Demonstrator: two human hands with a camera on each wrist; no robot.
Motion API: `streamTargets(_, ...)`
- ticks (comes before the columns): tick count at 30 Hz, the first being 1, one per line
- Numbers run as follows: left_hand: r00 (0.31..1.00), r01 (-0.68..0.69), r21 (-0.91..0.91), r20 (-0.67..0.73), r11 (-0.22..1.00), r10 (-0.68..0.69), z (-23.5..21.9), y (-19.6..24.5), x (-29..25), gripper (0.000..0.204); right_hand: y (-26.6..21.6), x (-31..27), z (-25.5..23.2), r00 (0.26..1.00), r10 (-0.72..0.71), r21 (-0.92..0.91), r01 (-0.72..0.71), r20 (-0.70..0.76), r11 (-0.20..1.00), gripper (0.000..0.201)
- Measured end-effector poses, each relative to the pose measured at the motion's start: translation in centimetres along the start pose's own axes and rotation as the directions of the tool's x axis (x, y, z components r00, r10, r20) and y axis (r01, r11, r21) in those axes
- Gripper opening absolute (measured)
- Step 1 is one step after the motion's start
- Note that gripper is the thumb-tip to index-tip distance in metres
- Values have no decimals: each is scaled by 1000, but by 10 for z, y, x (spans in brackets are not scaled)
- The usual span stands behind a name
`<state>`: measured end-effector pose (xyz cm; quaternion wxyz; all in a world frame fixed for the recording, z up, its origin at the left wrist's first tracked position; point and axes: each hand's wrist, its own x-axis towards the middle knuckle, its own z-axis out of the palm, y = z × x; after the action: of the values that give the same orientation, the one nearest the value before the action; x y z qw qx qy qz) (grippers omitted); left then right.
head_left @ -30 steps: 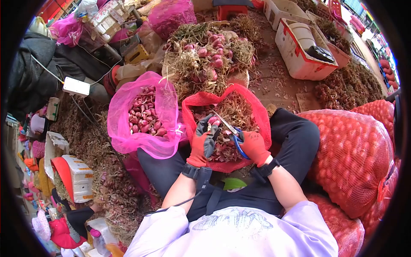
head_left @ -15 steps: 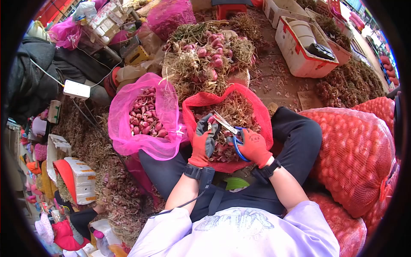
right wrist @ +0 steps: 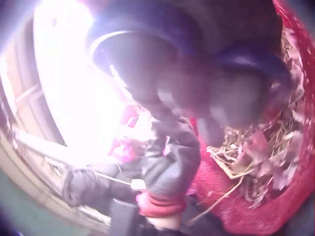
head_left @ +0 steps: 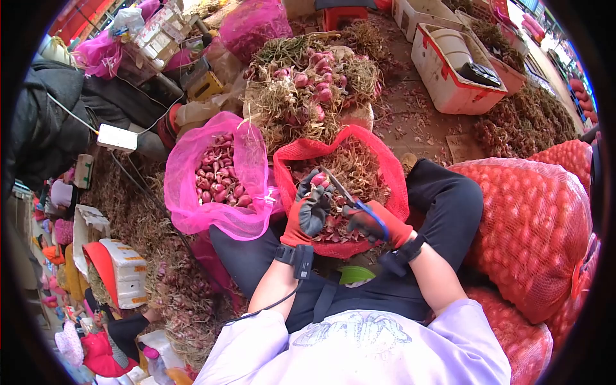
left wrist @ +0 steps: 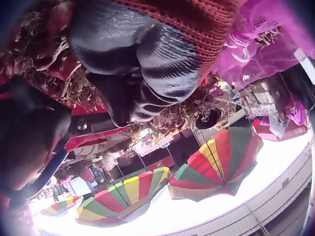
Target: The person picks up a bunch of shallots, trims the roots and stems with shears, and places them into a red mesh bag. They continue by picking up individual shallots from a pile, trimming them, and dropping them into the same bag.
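Note:
In the head view, both hands wear red gloves with grey coated palms, above a red mesh bag holding dry stalks and skins. My left hand pinches a shallot at its fingertips. My right hand grips scissors by their blue handles, fingers through the loops, blades pointing toward the shallot. The left wrist view shows the grey curled fingers up close, hiding the shallot. In the right wrist view the blue handle loops are blurred, with the left hand beyond them.
A pink mesh bag of loose shallots stands left of the red one. Ahead lies a heap of shallots with dried stalks. Full red net sacks crowd the right side. A white box stands at the back right.
The right hand has rolled over, turning the scissors so the blades now appear edge-on and closer together. The left hand has tilted, and the shallot's red side shows more.

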<state>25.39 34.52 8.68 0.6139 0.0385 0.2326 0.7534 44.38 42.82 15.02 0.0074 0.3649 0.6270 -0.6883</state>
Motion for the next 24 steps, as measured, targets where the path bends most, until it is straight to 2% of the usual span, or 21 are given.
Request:
streamTargets(1,998,29,-66,50,997,-26,5,2,-3,39,-15,-8,-2,966,178,225,-218,186,950,45)
streamTargets(4,997,-31,-10,66,999,31,32,5,-9,38,-30,-21,0,994,99,229,-105,37,968,42)
streamTargets(5,998,-58,35,40,998,57,34,5,-8,38,1,-6,-3,997,-82,295,76,8,952,47)
streamTargets(6,996,-84,81,15,993,83,35,6,-7,38,9,-1,0,978,-145,-15,145,-153,989,49)
streamTargets(7,994,-108,128,-8,986,110,35,6,-7,38,15,3,2,926,-250,-329,151,-282,932,52)
streamTargets(8,991,-122,190,-36,974,131,32,6,-7,38,20,5,3,848,-384,-608,95,-365,788,54)
streamTargets(10,980,-145,310,-87,940,180,23,3,-6,39,11,-2,7,850,-362,-652,31,-382,758,62)
streamTargets(13,976,-207,308,-5,928,219,17,1,-4,39,11,-2,12,855,-379,-721,7,-356,693,65)
streamTargets(16,983,-178,229,80,957,164,25,4,-9,38,19,4,14,813,-456,-784,-1,-362,621,59)
streamTargets(19,993,-85,163,90,983,71,10,8,-7,37,15,4,10,879,-325,-754,-58,-350,654,53)
streamTargets(22,996,-23,60,83,998,18,3,8,-4,37,0,-3,8,898,-336,-628,92,-283,773,48)
streamTargets(24,997,-35,78,74,996,29,12,8,-4,37,3,-3,11,863,-395,-611,133,-316,780,47)
